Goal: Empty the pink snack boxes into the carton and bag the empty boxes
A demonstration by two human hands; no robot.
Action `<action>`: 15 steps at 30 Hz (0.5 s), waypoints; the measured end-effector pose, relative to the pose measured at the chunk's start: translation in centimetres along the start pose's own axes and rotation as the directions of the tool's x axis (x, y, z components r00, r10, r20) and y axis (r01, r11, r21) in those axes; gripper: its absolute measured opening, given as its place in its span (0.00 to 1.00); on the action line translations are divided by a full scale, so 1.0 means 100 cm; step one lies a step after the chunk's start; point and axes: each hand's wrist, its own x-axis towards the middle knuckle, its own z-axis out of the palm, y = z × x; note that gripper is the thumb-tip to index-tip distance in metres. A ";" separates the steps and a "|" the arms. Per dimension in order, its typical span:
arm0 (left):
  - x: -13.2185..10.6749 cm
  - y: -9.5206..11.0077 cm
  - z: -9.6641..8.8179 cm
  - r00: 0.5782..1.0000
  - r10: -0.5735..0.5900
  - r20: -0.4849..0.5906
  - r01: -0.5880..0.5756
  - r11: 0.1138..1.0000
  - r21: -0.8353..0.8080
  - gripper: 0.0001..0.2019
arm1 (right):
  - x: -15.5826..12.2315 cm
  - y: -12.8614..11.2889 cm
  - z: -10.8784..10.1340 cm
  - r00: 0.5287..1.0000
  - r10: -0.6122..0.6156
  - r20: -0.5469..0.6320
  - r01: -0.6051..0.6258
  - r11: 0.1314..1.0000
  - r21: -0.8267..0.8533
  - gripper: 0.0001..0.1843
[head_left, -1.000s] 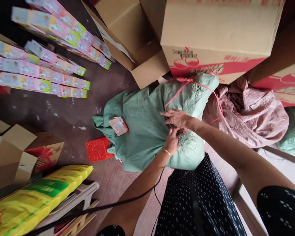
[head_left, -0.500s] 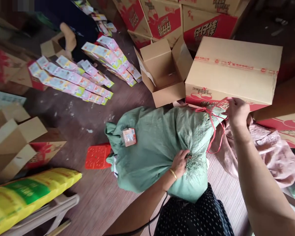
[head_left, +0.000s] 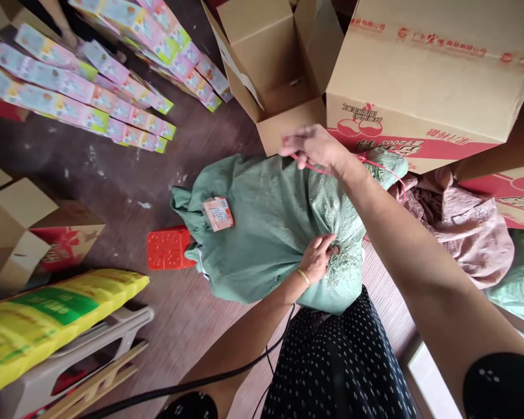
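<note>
From where I stand, the big green sack (head_left: 262, 233) lies on the floor (head_left: 126, 186) right in front of the person, bulging, with the hem of a black patterned garment (head_left: 332, 355) at its near edge. The left hand (head_left: 318, 259), a gold bangle (head_left: 304, 276) at its wrist, has its grip closed on a bunched fold of the sack's cloth, near its right end, just beside a tuft of frayed threads (head_left: 343, 267). The right hand (head_left: 312, 146) is over the sack's far edge, a little blurred, its grip curled shut on a pink cord (head_left: 318, 170) that runs towards the sack's far right corner. Its forearm passes across the sack's right end. On top of the sack, towards its left end, rests a small orange-and-white packet (head_left: 219, 213). A red plastic piece (head_left: 169, 249) sits just left of the sack, and a yellow bag (head_left: 65, 320) lies farther out to its near left. Beyond the sack stand an open carton (head_left: 290, 131) and, right of that, a closed carton (head_left: 419, 75). A pinkish sack (head_left: 467, 233) slumps to the green one's right. Well past its far left are rows of small pastel boxes (head_left: 70, 87), with another person's hand (head_left: 68, 36) close by them.
</note>
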 end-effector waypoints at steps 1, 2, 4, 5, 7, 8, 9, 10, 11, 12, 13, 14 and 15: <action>0.000 0.001 -0.003 1.000 0.008 -0.002 -0.008 1.000 0.014 0.13 | -0.002 -0.011 0.002 0.990 -0.105 0.095 0.092 0.987 0.130 0.20; 0.001 0.002 -0.005 1.000 0.014 -0.009 -0.014 0.999 0.037 0.12 | -0.004 -0.020 0.004 0.959 -0.212 0.188 0.162 0.955 0.248 0.21; 0.001 0.003 -0.007 0.999 0.022 -0.026 -0.020 0.995 0.096 0.12 | -0.006 -0.026 0.011 0.887 -0.319 0.335 0.202 0.918 0.341 0.22; 0.001 0.003 -0.007 0.999 0.024 -0.030 -0.020 0.992 0.122 0.11 | -0.008 -0.024 0.015 0.878 -0.289 0.382 0.189 0.942 0.278 0.22; 0.001 0.003 -0.005 0.999 0.015 -0.045 -0.008 0.988 0.151 0.10 | -0.012 -0.007 0.022 0.894 -0.148 0.422 0.140 0.989 0.051 0.25; 0.001 0.002 -0.003 0.999 0.005 -0.053 0.003 0.987 0.158 0.10 | -0.018 0.006 0.026 0.898 -0.085 0.432 0.117 0.992 -0.049 0.29; 0.001 0.001 -0.002 0.998 -0.007 -0.057 0.016 0.986 0.164 0.10 | -0.025 0.020 0.031 0.894 -0.035 0.446 0.096 0.989 -0.115 0.33; 0.000 0.000 0.000 0.998 -0.020 -0.054 0.029 0.985 0.171 0.11 | -0.034 0.036 0.036 0.890 -0.005 0.457 0.076 0.988 -0.137 0.35; 0.000 -0.001 0.002 0.999 -0.028 -0.043 0.035 0.983 0.181 0.13 | -0.045 0.053 0.042 0.889 0.009 0.459 0.055 0.991 -0.125 0.35; -0.001 -0.002 0.003 0.999 -0.023 -0.023 0.027 0.981 0.191 0.14 | -0.057 0.070 0.048 0.895 0.014 0.446 0.034 0.995 -0.098 0.33; -0.002 -0.004 0.005 1.000 -0.011 -0.005 0.012 0.980 0.198 0.15 | -0.069 0.088 0.053 0.910 0.018 0.414 0.007 0.998 -0.059 0.29; -0.003 -0.005 0.007 1.000 -0.005 -0.005 0.006 0.980 0.199 0.15 | -0.079 0.105 0.057 0.933 0.026 0.358 -0.023 1.000 -0.011 0.26; -0.003 -0.006 0.009 1.000 -0.009 -0.021 0.013 0.981 0.192 0.13 | -0.089 0.123 0.060 0.956 0.032 0.290 -0.048 0.998 0.048 0.22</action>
